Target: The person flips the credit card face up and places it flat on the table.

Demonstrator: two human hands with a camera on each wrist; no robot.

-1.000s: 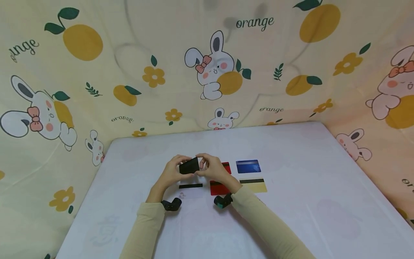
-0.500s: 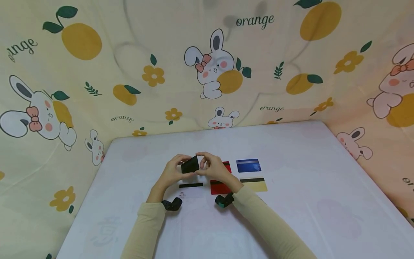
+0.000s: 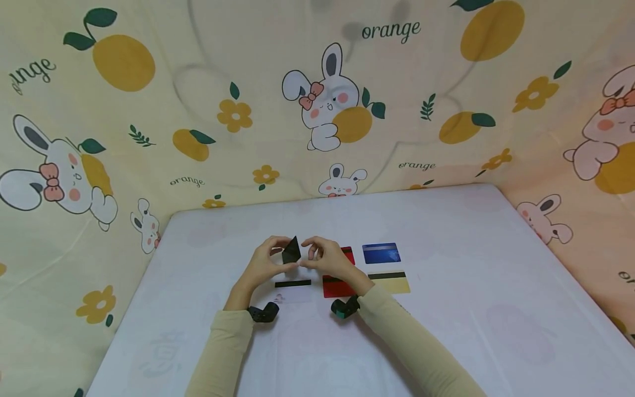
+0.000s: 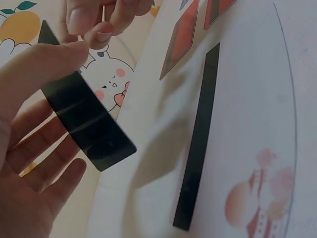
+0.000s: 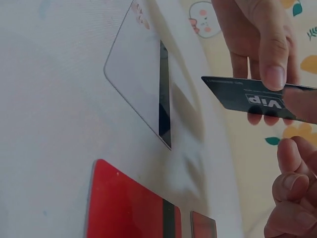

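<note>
My left hand [image 3: 265, 259] holds a black card [image 3: 291, 251] between its thumb and fingers, up off the table and tilted. White "Vip" lettering shows on the card's face in the right wrist view, while the left wrist view shows a dark, glossy side. My right hand [image 3: 327, 256] is beside the card's right edge, thumb and index finger apart and the other fingers bent. In the right wrist view its thumb [image 5: 300, 105] overlaps one end of the card. A white card [image 3: 292, 292] with a black stripe lies on the table below the hands.
Two red cards [image 3: 339, 286] lie partly hidden behind the right hand and wrist. A blue card [image 3: 381, 253] and a gold card [image 3: 389, 283] with a dark stripe lie right of them. The white table [image 3: 471, 248] meets a printed cloth backdrop [image 3: 407, 99].
The black card has turned between the hands, so its face looks narrower from the head view. The right fingertips now show a small gap from it there. The cards on the table stay put.
</note>
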